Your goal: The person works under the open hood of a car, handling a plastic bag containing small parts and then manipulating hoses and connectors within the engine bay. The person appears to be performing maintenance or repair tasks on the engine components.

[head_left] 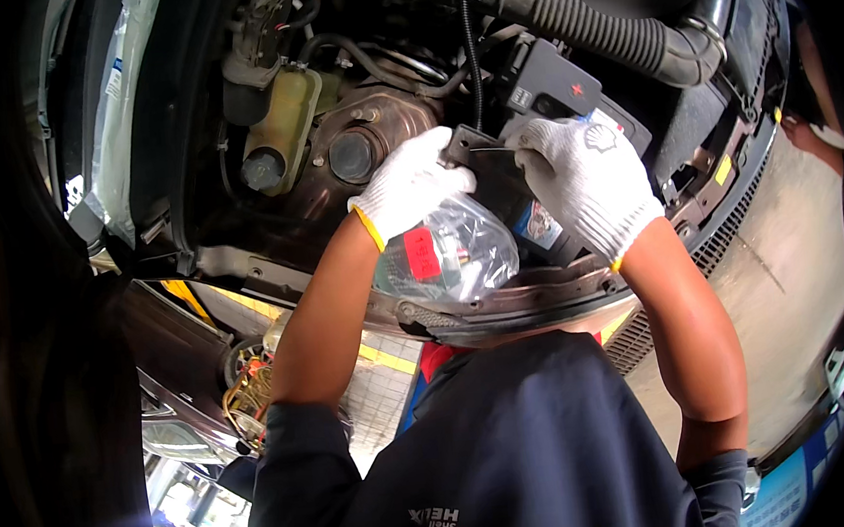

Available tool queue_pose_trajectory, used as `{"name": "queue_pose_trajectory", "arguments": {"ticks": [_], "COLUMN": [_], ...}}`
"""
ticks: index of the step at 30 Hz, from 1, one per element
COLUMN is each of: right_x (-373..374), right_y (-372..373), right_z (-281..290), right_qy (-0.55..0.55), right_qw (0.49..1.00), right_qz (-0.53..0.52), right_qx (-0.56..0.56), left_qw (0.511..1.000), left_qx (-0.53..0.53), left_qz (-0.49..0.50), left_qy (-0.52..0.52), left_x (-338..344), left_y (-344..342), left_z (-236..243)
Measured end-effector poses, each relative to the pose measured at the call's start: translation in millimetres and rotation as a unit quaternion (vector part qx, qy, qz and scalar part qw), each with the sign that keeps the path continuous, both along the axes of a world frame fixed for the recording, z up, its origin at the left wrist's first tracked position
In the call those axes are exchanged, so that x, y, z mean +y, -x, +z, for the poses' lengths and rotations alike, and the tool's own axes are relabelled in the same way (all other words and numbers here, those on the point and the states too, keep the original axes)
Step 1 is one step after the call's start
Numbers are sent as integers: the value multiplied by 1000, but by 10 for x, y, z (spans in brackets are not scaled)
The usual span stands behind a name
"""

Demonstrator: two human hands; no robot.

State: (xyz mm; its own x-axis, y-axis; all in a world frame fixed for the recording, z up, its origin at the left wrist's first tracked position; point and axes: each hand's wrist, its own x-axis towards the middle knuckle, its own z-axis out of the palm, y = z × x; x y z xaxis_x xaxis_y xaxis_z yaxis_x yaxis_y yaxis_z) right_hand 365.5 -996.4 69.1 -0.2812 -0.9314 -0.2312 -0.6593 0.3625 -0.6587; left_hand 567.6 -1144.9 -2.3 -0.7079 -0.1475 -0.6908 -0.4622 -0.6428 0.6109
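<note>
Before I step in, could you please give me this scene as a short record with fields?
Left hand: gloved in white, fingers against a black part; grip unclear
Right hand: gloved in white, seems to pinch a thin rod
Bag: clear plastic, red label, below the left hand
Battery: dark top, beyond the right hand
Tank: yellowish, dark cap
Hose: black, ribbed, near the picture's top

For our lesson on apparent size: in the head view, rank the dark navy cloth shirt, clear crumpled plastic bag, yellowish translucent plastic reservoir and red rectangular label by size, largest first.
1. Navy shirt
2. Clear bag
3. Yellowish reservoir
4. Red label
Nearness may enlarge the shirt.
</note>
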Motion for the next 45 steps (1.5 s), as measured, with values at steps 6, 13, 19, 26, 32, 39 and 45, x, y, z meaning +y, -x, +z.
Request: {"name": "queue_pose_trajectory", "arguments": {"ticks": [6,13,19,26,32,39,45], "right_x": [76,25,93,102,80,2,-140], "right_y": [-189,-327,-388,-358,-314,-228,-174], "right_z": [-78,-164,-123,-102,-170,-41,-118], "right_qy": [53,-1,7,1,4,2,17], "right_qw": [995,988,985,984,983,986,970], "right_qz": [-25,8,8,23,40,48,99], "right_qx": [80,157,172,179,180,157,220], "left_qw": [982,972,958,957,984,994,998], "left_qx": [-58,-6,31,-11,-54,-34,-48], "left_qz": [-24,-113,-68,-123,-67,-21,20], "left_qy": [177,207,277,264,154,103,39], "left_x": [-25,-23,51,-70,-52,-45,-23], "left_y": [-33,-71,22,-74,-81,-83,-1], "left_z": [65,-117,-318,-236,-124,-139,-69]}}
